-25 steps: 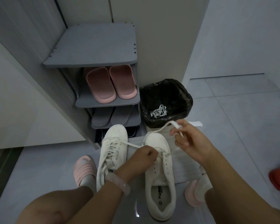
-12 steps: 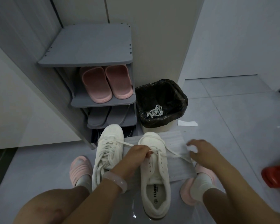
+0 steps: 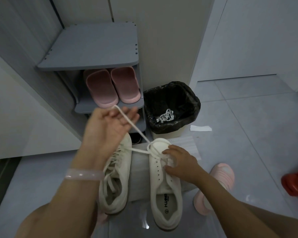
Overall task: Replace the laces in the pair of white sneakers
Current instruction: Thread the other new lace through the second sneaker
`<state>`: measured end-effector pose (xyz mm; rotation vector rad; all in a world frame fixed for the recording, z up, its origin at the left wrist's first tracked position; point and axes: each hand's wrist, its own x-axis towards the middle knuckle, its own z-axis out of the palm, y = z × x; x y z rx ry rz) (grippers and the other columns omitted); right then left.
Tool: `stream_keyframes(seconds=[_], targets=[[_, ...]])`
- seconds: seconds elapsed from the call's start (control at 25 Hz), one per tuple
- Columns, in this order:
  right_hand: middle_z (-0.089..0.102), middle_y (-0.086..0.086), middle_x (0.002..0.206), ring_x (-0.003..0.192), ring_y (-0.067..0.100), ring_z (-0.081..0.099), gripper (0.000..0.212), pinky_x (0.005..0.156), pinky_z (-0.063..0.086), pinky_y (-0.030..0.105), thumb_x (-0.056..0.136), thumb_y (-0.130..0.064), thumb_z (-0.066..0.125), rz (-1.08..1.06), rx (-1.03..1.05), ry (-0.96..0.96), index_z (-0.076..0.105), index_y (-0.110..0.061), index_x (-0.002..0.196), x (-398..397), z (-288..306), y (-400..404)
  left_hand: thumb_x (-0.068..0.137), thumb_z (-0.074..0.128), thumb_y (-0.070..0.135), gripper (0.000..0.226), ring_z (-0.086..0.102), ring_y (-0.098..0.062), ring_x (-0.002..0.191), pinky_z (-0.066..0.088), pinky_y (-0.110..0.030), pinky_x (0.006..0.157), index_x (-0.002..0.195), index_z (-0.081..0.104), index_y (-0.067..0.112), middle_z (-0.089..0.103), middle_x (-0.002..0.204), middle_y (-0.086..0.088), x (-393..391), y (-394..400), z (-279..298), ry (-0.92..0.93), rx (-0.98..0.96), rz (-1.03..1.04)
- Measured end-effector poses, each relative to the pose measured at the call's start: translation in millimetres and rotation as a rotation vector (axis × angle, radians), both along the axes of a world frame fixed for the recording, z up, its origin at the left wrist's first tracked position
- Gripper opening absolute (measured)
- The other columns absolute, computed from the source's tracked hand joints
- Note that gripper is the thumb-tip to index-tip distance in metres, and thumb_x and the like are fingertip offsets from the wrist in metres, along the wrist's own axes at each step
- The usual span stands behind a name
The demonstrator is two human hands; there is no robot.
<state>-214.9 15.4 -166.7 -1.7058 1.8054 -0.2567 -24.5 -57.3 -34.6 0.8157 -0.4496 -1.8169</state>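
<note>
Left hand (image 3: 108, 124) is now up and forward, in front of the shoe rack (image 3: 93, 54); half a second ago it was low at the toe of the right sneaker (image 3: 163, 177). It grips one end of the white lace (image 3: 136, 129) in curled fingers, palm up, and the lace runs taut from that hand down to the front eyelets, so a length is being drawn through. Right hand (image 3: 179, 162) has switched too: before it hovered out past the shoe's right side, now it rests on the sneaker's forefoot, fingers spread over the eyelet rows, pressing to steady it, not curled round anything that I can see. Hands are well apart, one high, one on the shoe. Right sneaker sits on a grey mat (image 3: 139, 169) near its far edge, with only the bottom eyelets threaded. Left sneaker (image 3: 115, 176) is beside it at the mat's left edge, laced but loose. An old lace (image 3: 165, 115) lies in the black-lined bin (image 3: 172, 107). My read: lacing of the second shoe is only just started, most eyelets remain. Pink slippers (image 3: 112, 86) on the rack, red object (image 3: 296, 184) on the floor at far right.
</note>
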Motion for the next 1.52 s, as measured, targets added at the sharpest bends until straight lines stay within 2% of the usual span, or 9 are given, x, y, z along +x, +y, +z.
stream_keyframes(seconds=[0.08, 0.2, 0.44, 0.72, 0.92, 1.04, 1.2, 1.4, 1.52], targets=[[0.036, -0.008, 0.141, 0.134, 0.012, 0.029, 0.059, 0.109, 0.029, 0.037, 0.074, -0.044, 0.065, -0.024, -0.099, 0.022, 0.048, -0.028, 0.128, 4, -4, 3, 0.083, 0.037, 0.014, 0.029, 0.043, -0.011, 0.037, 0.048, -0.025, 0.052, 0.054, 0.039, 0.014, 0.044, 0.054, -0.002, 14, -10, -7, -0.433, 0.028, -0.035], [0.026, 0.002, 0.147, 0.138, 0.021, 0.024, 0.082, 0.108, 0.031, 0.039, 0.067, -0.041, 0.071, -0.107, -0.125, -0.031, 0.034, -0.022, 0.137, 6, -8, 2, 0.095, 0.04, 0.029, 0.023, 0.052, -0.018, 0.062, 0.043, -0.029, 0.063, 0.084, 0.049, 0.012, 0.055, 0.077, -0.006, -6, 10, -63, -1.402, -0.1, -0.441], [0.018, 0.007, 0.153, 0.14, 0.023, 0.023, 0.111, 0.113, 0.026, 0.035, 0.075, -0.026, 0.075, -0.255, 0.181, -0.399, -0.008, -0.014, 0.148, 7, -19, -1, 0.094, 0.044, 0.032, 0.027, 0.055, -0.027, 0.104, 0.043, -0.036, 0.082, 0.115, 0.042, 0.014, 0.05, 0.118, -0.006, -38, 46, -115, -1.808, -0.677, -0.768], [0.027, 0.008, 0.151, 0.136, 0.021, 0.032, 0.112, 0.105, 0.03, 0.026, 0.075, -0.019, 0.074, -0.271, 0.186, -0.387, -0.011, -0.011, 0.147, 8, -16, 0, 0.093, 0.041, 0.026, 0.021, 0.057, -0.028, 0.097, 0.035, -0.032, 0.072, 0.102, 0.05, 0.009, 0.06, 0.107, -0.011, -40, 41, -95, -1.922, -0.801, -0.908], [0.035, 0.007, 0.146, 0.131, 0.022, 0.039, 0.108, 0.099, 0.035, 0.027, 0.078, -0.021, 0.071, -0.309, 0.239, -0.402, -0.011, -0.015, 0.148, 5, -13, 3, 0.086, 0.05, 0.024, 0.015, 0.05, -0.025, 0.078, 0.037, -0.028, 0.066, 0.079, 0.049, 0.011, 0.051, 0.086, -0.007, 27, -12, -49, -2.106, -0.348, -0.618], [0.033, 0.006, 0.146, 0.133, 0.023, 0.036, 0.102, 0.101, 0.034, 0.028, 0.08, -0.021, 0.069, -0.314, 0.236, -0.39, -0.006, -0.012, 0.149, 8, -8, 3, 0.088, 0.051, 0.023, 0.018, 0.053, -0.026, 0.094, 0.04, -0.031, 0.076, 0.103, 0.052, 0.012, 0.047, 0.103, -0.005, 31, -11, -47, -2.036, -0.363, -0.651], [0.041, -0.003, 0.12, 0.115, 0.014, 0.041, 0.072, 0.091, 0.04, 0.022, 0.078, -0.018, 0.07, -0.242, 0.076, -0.326, 0.03, -0.012, 0.138, 10, -4, 4, 0.09, 0.048, 0.023, 0.023, 0.053, -0.023, 0.103, 0.042, -0.033, 0.083, 0.113, 0.049, 0.019, 0.051, 0.113, -0.002, -20, 28, -83, -1.801, -0.617, -0.808], [0.051, 0.003, 0.116, 0.113, 0.019, 0.043, 0.021, 0.092, 0.036, 0.02, 0.078, -0.012, 0.068, -0.035, -0.18, -0.102, 0.067, -0.009, 0.099, 11, -4, 3, 0.09, 0.044, 0.017, 0.043, 0.056, -0.033, 0.1, 0.042, -0.035, 0.077, 0.128, 0.029, 0.004, 0.056, 0.113, -0.017, -29, 36, -104, -1.706, -0.439, -0.924], [0.059, 0.005, 0.102, 0.103, 0.019, 0.052, 0.013, 0.081, 0.039, 0.017, 0.087, -0.011, 0.058, -0.318, -0.008, -0.553, 0.068, -0.007, 0.079, 10, 17, -2, 0.089, 0.048, 0.018, 0.036, 0.056, -0.023, 0.077, 0.036, -0.03, 0.062, 0.119, 0.031, 0.008, 0.055, 0.079, -0.003, -27, 28, -95, -1.584, -0.416, -0.82]])
